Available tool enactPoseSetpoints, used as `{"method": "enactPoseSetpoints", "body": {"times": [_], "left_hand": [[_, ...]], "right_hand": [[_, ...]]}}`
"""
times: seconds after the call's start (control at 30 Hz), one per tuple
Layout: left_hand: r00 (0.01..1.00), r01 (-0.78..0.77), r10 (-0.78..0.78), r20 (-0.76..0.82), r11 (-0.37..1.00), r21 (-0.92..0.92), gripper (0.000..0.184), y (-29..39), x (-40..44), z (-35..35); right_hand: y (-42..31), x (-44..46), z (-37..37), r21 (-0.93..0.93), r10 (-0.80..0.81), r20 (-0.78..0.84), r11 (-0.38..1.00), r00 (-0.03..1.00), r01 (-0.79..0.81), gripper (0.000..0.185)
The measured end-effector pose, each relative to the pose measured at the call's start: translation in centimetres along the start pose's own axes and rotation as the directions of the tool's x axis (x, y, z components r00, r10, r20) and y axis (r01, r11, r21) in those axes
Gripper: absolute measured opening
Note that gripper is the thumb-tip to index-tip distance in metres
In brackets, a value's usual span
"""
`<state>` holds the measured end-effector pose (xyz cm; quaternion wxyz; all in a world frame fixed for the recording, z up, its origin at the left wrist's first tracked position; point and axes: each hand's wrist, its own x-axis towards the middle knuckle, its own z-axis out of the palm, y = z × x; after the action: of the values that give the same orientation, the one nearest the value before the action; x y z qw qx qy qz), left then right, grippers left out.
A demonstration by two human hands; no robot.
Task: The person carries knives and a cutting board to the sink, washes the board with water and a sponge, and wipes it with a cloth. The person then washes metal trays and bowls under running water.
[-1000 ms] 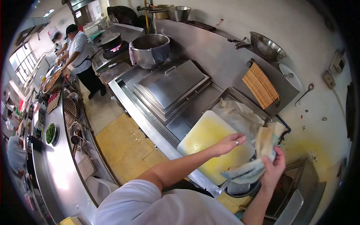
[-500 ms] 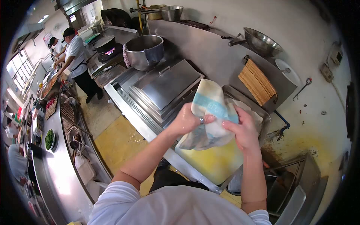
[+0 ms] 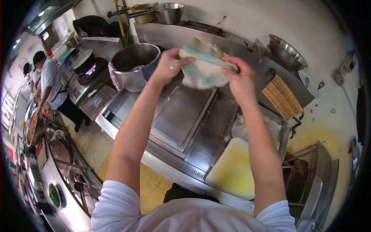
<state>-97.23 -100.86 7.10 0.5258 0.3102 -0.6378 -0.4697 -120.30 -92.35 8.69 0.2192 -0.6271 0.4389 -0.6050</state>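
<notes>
There's one held cloth [image 3: 204,69], one bamboo mat [image 3: 283,97], one yellow-stained board [image 3: 233,168].

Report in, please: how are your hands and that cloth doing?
Left hand and right hand both gripping the cloth. Cloth held up, spread between them. Big pot off to the left; nothing visibly blocking.

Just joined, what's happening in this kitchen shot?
Someone is holding a pale cloth with a blue-green band up over the steel counter, left hand on one side, right hand on the other. A large pot stands to the cloth's left, and a lid with a handle sits on the counter. Nearer the person is a yellow-stained white board. Farther off at left, a co-worker in a dark cap is standing.
</notes>
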Motion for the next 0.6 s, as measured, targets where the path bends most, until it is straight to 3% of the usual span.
{"method": "enactPoseSetpoints", "body": {"times": [0.13, 0.17, 0.2, 0.23, 0.3, 0.33, 0.4, 0.47, 0.5, 0.53, 0.6], "left_hand": [[0.998, 0.059, -0.059, -0.001, 0.986, 0.158, 0.023, -4.8, 0.4, -7.6], [0.997, 0.047, -0.066, 0.051, 0.948, 0.315, 0.027, -8.7, -0.5, -10.2], [0.992, 0.023, -0.078, 0.101, 0.885, 0.464, 0.031, -12.0, -2.0, -12.7], [0.98, 0.028, -0.155, 0.124, 0.728, 0.685, 0.037, -12.8, -4.4, -14.3], [0.971, 0.051, -0.215, 0.106, 0.615, 0.787, 0.04, -16.6, -9.4, -17.3], [0.975, 0.063, -0.209, 0.073, 0.579, 0.813, 0.041, -17.9, -11.7, -17.9], [0.972, 0.221, -0.191, -0.135, 0.559, 0.799, 0.04, -16.6, -15.2, -16.4], [0.933, 0.351, -0.184, -0.308, 0.653, 0.672, 0.036, -15.9, -18.0, -13.7], [0.897, 0.41, -0.229, -0.377, 0.748, 0.521, 0.032, -14.0, -19.3, -10.7], [0.951, 0.273, -0.142, -0.276, 0.805, 0.526, 0.027, -14.4, -20.9, -8.9], [0.974, 0.218, -0.173, -0.15, 0.9, 0.377, 0.02, -12.6, -23.9, -2.0]], "right_hand": [[3.4, -2.4, 7.7, -0.175, -0.046, 0.074, 0.983, 0.996, 0.059, 0.031], [5.6, -4.3, 9.7, -0.175, -0.045, 0.126, 0.982, 0.991, 0.067, 0.032], [7.0, -6.6, 11.3, -0.307, 0.07, 0.274, 0.951, 0.959, 0.019, 0.033], [8.4, -9.4, 12.6, -0.439, 0.2, 0.394, 0.898, 0.897, -0.008, 0.034], [11.3, -17.4, 14.1, -0.454, 0.105, 0.458, 0.882, 0.882, 0.13, 0.034], [9.6, -19.5, 13.1, -0.399, 0.186, 0.523, 0.916, 0.832, 0.046, 0.033], [8.0, -24.2, 10.3, -0.367, 0.345, 0.591, 0.92, 0.729, -0.138, 0.029], [7.7, -29.8, 7.0, -0.392, 0.531, 0.54, 0.845, 0.653, -0.364, 0.025], [7.1, -32.4, 5.2, -0.388, 0.624, 0.48, 0.781, 0.616, -0.489, 0.024], [6.6, -34.4, 3.5, -0.371, 0.713, 0.408, 0.7, 0.57, -0.61, 0.024], [5.6, -38.2, 0.3, -0.349, 0.739, 0.294, 0.673, 0.606, -0.652, 0.024]]}}
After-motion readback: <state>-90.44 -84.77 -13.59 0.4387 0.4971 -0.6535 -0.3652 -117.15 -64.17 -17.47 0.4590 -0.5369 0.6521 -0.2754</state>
